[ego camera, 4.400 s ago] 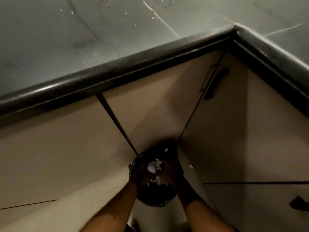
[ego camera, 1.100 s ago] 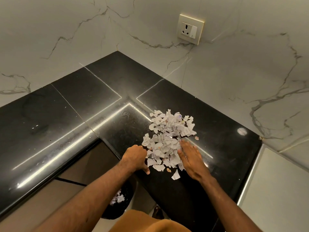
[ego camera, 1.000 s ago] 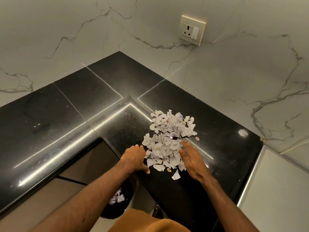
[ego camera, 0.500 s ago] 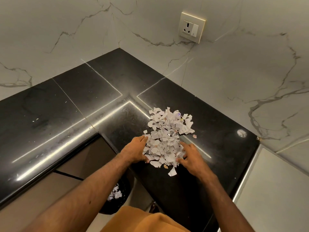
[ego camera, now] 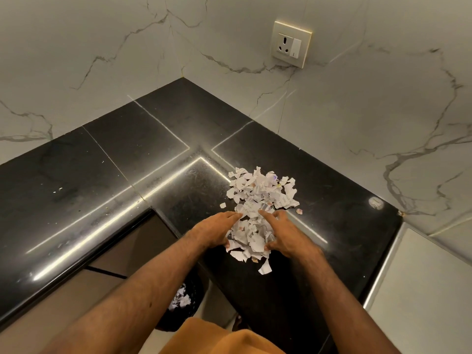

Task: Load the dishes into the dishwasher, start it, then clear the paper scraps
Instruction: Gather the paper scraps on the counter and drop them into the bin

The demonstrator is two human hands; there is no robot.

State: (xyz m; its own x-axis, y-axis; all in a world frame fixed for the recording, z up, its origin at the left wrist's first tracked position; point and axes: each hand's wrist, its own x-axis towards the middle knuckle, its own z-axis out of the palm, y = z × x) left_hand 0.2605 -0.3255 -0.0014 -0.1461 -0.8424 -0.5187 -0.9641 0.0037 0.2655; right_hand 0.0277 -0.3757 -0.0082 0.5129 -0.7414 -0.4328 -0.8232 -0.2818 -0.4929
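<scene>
Head view: scraps (ego camera: 260, 190) of torn printed paper lie heaped on the black surface (ego camera: 127, 175), and both grips are at the near half of the heap. The left grip (ego camera: 214, 231) lies against its left side, fingers nearly straight and together, tips on the paper, thumb tucked at the near edge; it presses and closes round nothing. The right grip (ego camera: 286, 236) lies against the right side, forefinger stretched out over the scraps, the other fingers bent, thumb at the near edge (whether it pinches any paper I cannot tell). Between the two grips the scraps are bunched; beyond the fingertips the rest of the heap spreads loose toward the wall (ego camera: 357, 111).

One larger scrap (ego camera: 264, 269) lies apart, just nearer than the right grip's thumb. A small one (ego camera: 223, 205) sits just beyond the left grip's fingertips, and a pinkish bit lies right of the heap, beyond the right grip.

Below the left forearm, down by the floor, a black bin (ego camera: 184, 302) shows in part, with white scraps inside it. Left of the left grip the surface's inner edge drops to brown cabinet fronts (ego camera: 135, 246). Far beyond both grips a socket (ego camera: 291, 43) with a switch is set in the marbled wall. Right of the right arm is a pale panel (ego camera: 421, 290). Orange cloth (ego camera: 219, 338) fills the bottom edge between the arms.
</scene>
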